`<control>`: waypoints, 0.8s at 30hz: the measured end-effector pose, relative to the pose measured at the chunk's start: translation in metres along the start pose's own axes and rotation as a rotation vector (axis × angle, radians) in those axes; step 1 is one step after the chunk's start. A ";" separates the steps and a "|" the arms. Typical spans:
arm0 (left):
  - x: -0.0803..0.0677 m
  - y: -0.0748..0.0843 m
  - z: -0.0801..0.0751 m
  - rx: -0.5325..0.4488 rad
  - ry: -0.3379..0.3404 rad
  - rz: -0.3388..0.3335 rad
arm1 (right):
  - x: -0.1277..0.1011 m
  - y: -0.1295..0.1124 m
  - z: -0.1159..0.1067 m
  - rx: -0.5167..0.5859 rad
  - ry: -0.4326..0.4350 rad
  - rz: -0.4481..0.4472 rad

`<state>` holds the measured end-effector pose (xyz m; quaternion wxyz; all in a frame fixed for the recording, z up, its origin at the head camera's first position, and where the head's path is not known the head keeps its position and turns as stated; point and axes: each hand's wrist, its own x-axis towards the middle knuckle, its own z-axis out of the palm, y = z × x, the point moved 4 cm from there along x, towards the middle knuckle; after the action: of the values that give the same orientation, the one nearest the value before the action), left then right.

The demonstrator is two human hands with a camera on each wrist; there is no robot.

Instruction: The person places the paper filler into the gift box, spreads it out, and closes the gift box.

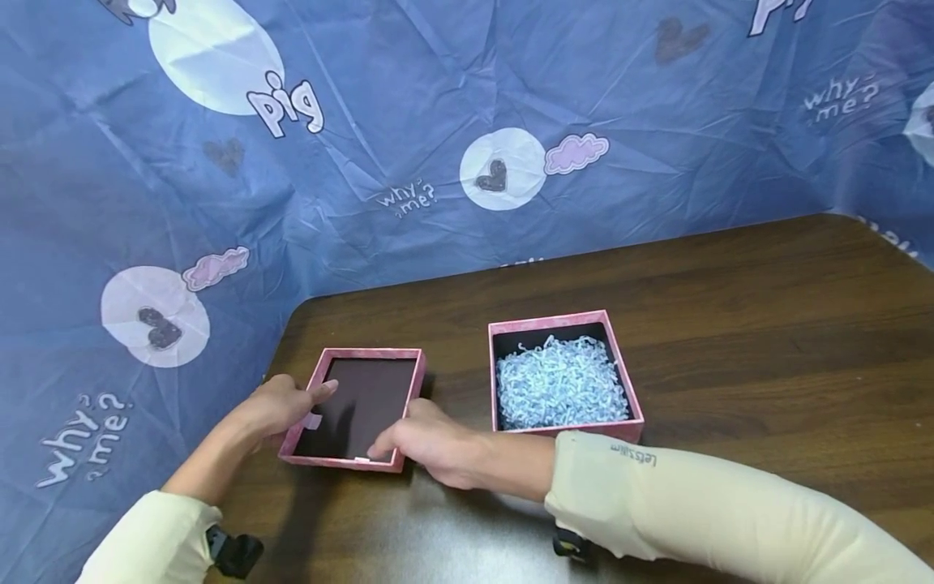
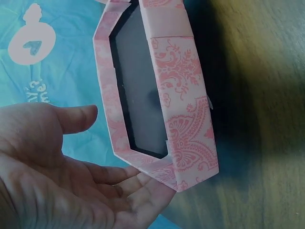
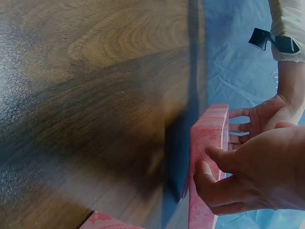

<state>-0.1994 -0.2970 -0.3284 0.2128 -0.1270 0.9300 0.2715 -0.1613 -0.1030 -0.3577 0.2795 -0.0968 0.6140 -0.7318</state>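
Your lid (image 1: 357, 405) is pink with a darker pink damask print outside and dark inside. To its right, the matching pink box (image 1: 562, 373) holds pale blue paper shreds (image 1: 558, 381). The dark brown wooden table (image 1: 766, 324) meets a blue cartoon-print cloth (image 1: 438, 122).

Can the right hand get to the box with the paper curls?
Probably yes. The right hand is on the lid, and the box sits open just beside that arm, with nothing between them.
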 end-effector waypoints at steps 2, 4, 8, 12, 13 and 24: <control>-0.002 0.003 -0.001 -0.012 -0.008 0.001 | -0.002 -0.003 -0.001 0.008 -0.007 0.001; -0.004 0.006 -0.001 -0.019 -0.014 -0.001 | -0.005 -0.006 -0.002 0.016 -0.016 0.005; -0.008 0.010 -0.005 0.006 -0.002 0.009 | -0.009 -0.011 -0.003 0.032 -0.024 0.006; -0.013 0.016 -0.013 0.076 0.024 0.055 | -0.013 -0.018 -0.003 0.031 -0.014 0.001; -0.014 0.017 -0.015 0.096 0.030 0.069 | -0.014 -0.020 -0.003 0.025 -0.011 -0.002; -0.026 0.035 -0.030 0.167 0.108 0.156 | -0.021 -0.034 -0.009 -0.027 0.020 -0.062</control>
<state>-0.1984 -0.2817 -0.2780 0.1505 -0.0508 0.9665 0.2015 -0.1585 -0.0815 -0.3235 0.2490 -0.1123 0.6232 -0.7328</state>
